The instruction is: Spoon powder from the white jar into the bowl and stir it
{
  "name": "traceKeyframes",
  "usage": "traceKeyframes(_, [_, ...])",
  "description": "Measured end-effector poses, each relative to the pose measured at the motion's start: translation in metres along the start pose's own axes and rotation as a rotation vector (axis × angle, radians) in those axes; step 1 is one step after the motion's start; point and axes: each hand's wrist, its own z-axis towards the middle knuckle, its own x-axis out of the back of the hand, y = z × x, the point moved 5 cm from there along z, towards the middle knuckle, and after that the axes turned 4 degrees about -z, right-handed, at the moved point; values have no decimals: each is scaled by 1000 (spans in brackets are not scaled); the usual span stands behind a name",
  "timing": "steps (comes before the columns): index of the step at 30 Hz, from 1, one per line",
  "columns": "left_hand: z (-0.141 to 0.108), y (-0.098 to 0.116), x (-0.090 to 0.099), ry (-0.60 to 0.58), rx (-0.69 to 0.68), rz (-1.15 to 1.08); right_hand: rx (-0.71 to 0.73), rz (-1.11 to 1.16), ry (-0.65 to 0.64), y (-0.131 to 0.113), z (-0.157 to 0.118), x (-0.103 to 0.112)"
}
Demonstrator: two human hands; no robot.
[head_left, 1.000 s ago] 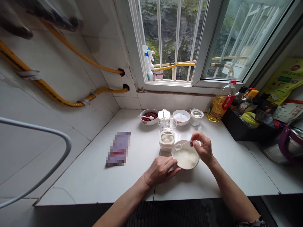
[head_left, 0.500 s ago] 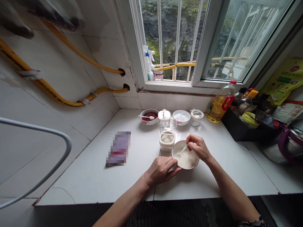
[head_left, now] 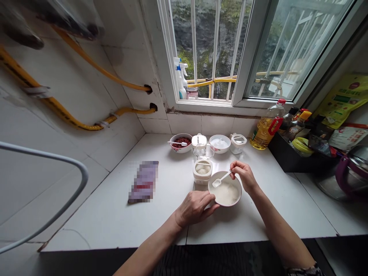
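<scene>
My right hand (head_left: pixel 243 176) pinches the handle of a small white spoon (head_left: pixel 217 183), whose scoop is above the left part of a bowl (head_left: pixel 239 199). Pale, fine grains or powder (head_left: pixel 227 193) lie in that bowl. With thumb and fingers, my left hand (head_left: pixel 198 207) grips the bowl's left rim. Just behind the bowl, to the left, stands a squarish jar (head_left: pixel 202 177) with pale contents and its top open. A clear lid (head_left: pixel 205 151) is raised behind this jar.
Along the back stand a bowl of dark red grains (head_left: pixel 181 143) with a white spoon across it, a lidded white jar (head_left: pixel 199 140), a bowl of white stuff (head_left: pixel 220 143) and another jar (head_left: pixel 238 143). An oil bottle (head_left: pixel 266 128) and black box (head_left: pixel 287 159) are right; a blurred-out packet (head_left: pixel 143 182) lies left.
My right hand has lifted the spoon a little and drawn it slightly right, so its scoop now shows clear above the grains. My left hand stays on the bowl.
</scene>
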Motion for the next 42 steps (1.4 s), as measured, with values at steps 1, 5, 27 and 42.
traceKeyframes(1, [0,0,0,-1,1,1,-3,13,-1,1,1,0])
traceKeyframes(5, [0,0,0,-2,3,-1,7,58,-17,4,2,-1])
traceKeyframes(27, [-1,-1,0,-8,19,3,551,-418,106,-22,-22,-4])
traceKeyframes(42, [0,0,0,-8,9,8,419,-672,-95,-12,-13,-17])
